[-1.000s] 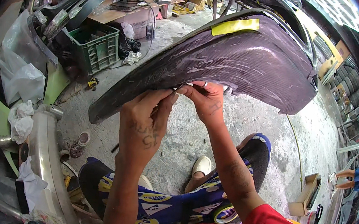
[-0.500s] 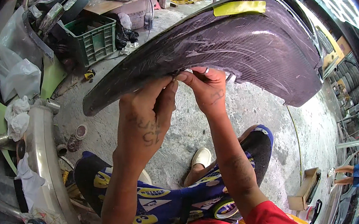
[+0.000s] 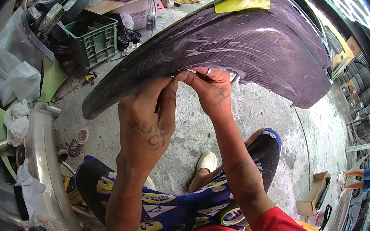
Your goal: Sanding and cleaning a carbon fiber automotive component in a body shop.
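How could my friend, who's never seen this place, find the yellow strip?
Find the big dark curved panel, above the left hand and right hand. Go up to its top edge, in the picture's upper middle, and there's the strip. It's bright yellow, while the panel around it is dark and scratched.

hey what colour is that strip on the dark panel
The strip on the dark panel is bright yellow, seen best in the head view.

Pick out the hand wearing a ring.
The right hand, at the dark panel: a pale ring shows on one finger. The left hand shows none.
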The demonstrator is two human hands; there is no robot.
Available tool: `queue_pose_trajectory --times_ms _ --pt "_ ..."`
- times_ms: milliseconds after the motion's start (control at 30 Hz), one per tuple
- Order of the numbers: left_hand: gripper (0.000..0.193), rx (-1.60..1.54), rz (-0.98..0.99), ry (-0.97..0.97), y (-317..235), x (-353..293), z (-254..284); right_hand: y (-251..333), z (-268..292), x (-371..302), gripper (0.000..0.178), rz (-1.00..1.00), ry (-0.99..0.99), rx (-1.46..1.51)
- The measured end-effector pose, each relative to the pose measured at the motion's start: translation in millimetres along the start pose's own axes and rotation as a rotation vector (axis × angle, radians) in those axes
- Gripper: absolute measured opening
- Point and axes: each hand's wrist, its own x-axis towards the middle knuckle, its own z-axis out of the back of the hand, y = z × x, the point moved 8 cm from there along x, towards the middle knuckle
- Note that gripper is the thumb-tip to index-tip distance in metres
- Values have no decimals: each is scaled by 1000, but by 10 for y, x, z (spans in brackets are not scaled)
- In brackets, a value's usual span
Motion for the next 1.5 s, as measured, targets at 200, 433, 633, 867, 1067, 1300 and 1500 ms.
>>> queue_pose_trajectory --times_ms 200,433,633,867,1067,1300,1500 --pt "6 61 3 14 -56 -12 4 -7 -8 3 17 1 21 23" --pt "8 73 -105 -35 -22 -5 35 -25 -12 3 14 15 27 -28" --pt "15 -63 19 20 68 43 101 -107 36 -33 13 39 16 34" --pt "14 -81 23 31 78 23 156 -76 -38 -109 21 33 56 372" --pt "16 -84 106 263 76 -53 -30 -65 -5 -272 16 -62 223 199" --pt "17 -91 90 341 122 -88 -53 -37 45 -349 7 -13 215 180" --pt "14 -53 179 209 143 -68 -32 -98 190 -252 29 -95 98 221"
